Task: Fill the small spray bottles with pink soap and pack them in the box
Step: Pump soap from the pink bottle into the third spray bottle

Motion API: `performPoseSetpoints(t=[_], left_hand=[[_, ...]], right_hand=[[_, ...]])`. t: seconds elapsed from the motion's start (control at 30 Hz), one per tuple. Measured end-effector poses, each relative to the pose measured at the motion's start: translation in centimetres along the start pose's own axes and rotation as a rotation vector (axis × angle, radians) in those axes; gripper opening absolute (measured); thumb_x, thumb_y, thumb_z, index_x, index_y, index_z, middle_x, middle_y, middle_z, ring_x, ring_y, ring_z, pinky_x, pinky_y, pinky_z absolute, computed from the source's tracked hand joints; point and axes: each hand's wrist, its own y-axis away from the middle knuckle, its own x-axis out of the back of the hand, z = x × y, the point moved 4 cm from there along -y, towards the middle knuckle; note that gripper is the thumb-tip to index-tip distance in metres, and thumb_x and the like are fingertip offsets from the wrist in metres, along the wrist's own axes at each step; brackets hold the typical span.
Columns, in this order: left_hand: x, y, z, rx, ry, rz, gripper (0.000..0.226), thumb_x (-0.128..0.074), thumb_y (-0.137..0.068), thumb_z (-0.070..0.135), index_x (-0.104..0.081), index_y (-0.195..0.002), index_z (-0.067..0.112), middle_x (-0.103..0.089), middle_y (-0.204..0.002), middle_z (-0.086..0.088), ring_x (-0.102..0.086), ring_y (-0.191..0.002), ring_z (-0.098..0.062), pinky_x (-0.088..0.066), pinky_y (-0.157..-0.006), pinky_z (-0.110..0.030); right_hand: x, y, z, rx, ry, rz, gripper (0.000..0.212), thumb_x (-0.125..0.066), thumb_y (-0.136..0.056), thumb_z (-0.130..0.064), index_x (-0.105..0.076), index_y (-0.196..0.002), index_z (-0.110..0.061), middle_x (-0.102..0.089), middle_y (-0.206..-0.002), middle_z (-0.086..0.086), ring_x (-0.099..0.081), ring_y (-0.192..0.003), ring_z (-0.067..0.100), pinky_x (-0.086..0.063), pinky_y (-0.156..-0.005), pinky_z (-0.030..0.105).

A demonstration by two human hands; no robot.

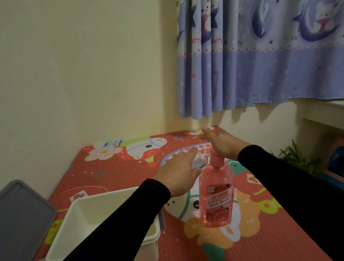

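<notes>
Pumping pink soap into a small spray bottle (198, 161).
Your left hand (178, 174) grips the light, slippery bottle; your flat, open right hand (223, 144) presses the soap bottle's (215, 195) pump (216, 161).

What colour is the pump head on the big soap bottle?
Pink, like the soap bottle below it; the pump head shows clearest in the head view.

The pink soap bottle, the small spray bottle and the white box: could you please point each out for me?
pink soap bottle (215, 197): head view, on its front label.
small spray bottle (199, 159): head view, on its clear body.
white box (102, 203): head view, on its inner wall.
</notes>
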Motion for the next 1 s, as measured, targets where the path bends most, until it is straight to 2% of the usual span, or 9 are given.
performPoseSetpoints(t=[0.13,0.23,0.3,0.37,0.43,0.57,0.73,0.87,1.0], left_hand=[[0.1,-0.1,0.0,0.001,-0.007,-0.007,0.061,-0.042,-0.101,0.037,-0.014,-0.153,0.02,-0.029,-0.156,-0.007,-0.029,-0.141,-0.025,-0.029,-0.112,-0.038],[0.9,-0.2,0.2,-0.017,0.02,0.021,0.052,-0.045,-0.101,0.035,-0.026,-0.148,0.021,-0.041,-0.147,-0.008,-0.043,-0.129,-0.026,-0.038,-0.103,-0.037],[1.4,-0.1,0.5,-0.025,0.034,0.037,0.054,-0.045,-0.101,0.034,-0.025,-0.149,0.02,-0.039,-0.149,-0.007,-0.043,-0.129,-0.026,-0.037,-0.102,-0.035],[1.4,-0.2,0.4,-0.027,0.027,0.042,0.055,-0.045,-0.101,0.034,-0.024,-0.149,0.019,-0.039,-0.149,-0.008,-0.043,-0.129,-0.026,-0.037,-0.101,-0.035],[0.8,-0.4,0.1,-0.021,0.017,0.037,0.054,-0.045,-0.1,0.035,-0.025,-0.148,0.02,-0.041,-0.147,-0.009,-0.043,-0.128,-0.027,-0.037,-0.099,-0.035],[-0.2,-0.5,-0.4,0.006,-0.001,-0.009,0.059,-0.042,-0.101,0.037,-0.018,-0.152,0.021,-0.033,-0.153,-0.009,-0.034,-0.137,-0.027,-0.033,-0.108,-0.039],[0.6,-0.1,-0.1,-0.001,-0.019,-0.007,0.059,-0.042,-0.101,0.036,-0.017,-0.152,0.02,-0.031,-0.154,-0.009,-0.033,-0.138,-0.025,-0.031,-0.108,-0.035],[1.6,0.1,0.4,-0.02,0.005,0.023,0.057,-0.044,-0.101,0.035,-0.022,-0.151,0.019,-0.034,-0.152,-0.008,-0.038,-0.135,-0.025,-0.033,-0.106,-0.034],[1.0,-0.2,-0.1,-0.026,-0.002,0.024,0.051,-0.045,-0.1,0.036,-0.028,-0.146,0.021,-0.041,-0.147,-0.008,-0.043,-0.128,-0.026,-0.037,-0.098,-0.034]], right_hand=[[0.2,0.2,-0.2,-0.013,0.01,-0.003,0.059,-0.01,-0.103,-0.046,-0.036,-0.147,-0.016,-0.042,-0.148,0.019,-0.039,-0.136,0.033,-0.026,-0.114,0.041],[1.1,0.1,-0.5,0.006,0.009,0.015,0.068,-0.01,-0.101,-0.051,-0.049,-0.137,-0.01,-0.05,-0.14,0.02,-0.045,-0.13,0.032,-0.029,-0.112,0.04],[1.7,-0.2,-0.5,0.014,0.013,0.054,0.077,-0.008,-0.096,-0.062,-0.057,-0.13,-0.013,-0.057,-0.133,0.016,-0.05,-0.125,0.03,-0.033,-0.11,0.044],[1.8,-0.2,-0.5,0.015,0.038,0.057,0.079,-0.006,-0.096,-0.062,-0.058,-0.127,-0.012,-0.059,-0.13,0.016,-0.051,-0.122,0.031,-0.034,-0.109,0.044],[1.1,-0.3,-0.4,0.031,0.047,0.034,0.071,-0.008,-0.101,-0.052,-0.054,-0.133,-0.009,-0.055,-0.135,0.019,-0.049,-0.126,0.033,-0.032,-0.11,0.042],[-0.1,-0.1,0.0,0.04,-0.002,-0.009,0.058,-0.013,-0.103,-0.047,-0.039,-0.146,-0.018,-0.042,-0.149,0.01,-0.038,-0.139,0.027,-0.024,-0.116,0.04],[0.6,0.3,-0.3,-0.04,-0.08,0.036,0.05,-0.016,-0.106,-0.033,-0.034,-0.147,-0.012,-0.048,-0.142,0.02,-0.046,-0.129,0.034,-0.033,-0.107,0.037],[1.9,0.1,-0.5,0.002,0.017,0.066,0.076,-0.006,-0.096,-0.062,-0.056,-0.131,-0.017,-0.058,-0.133,0.014,-0.052,-0.121,0.03,-0.033,-0.109,0.044],[1.0,-0.3,-0.3,0.027,0.026,0.031,0.071,-0.008,-0.1,-0.055,-0.05,-0.138,-0.012,-0.05,-0.142,0.016,-0.045,-0.13,0.03,-0.029,-0.113,0.042]])
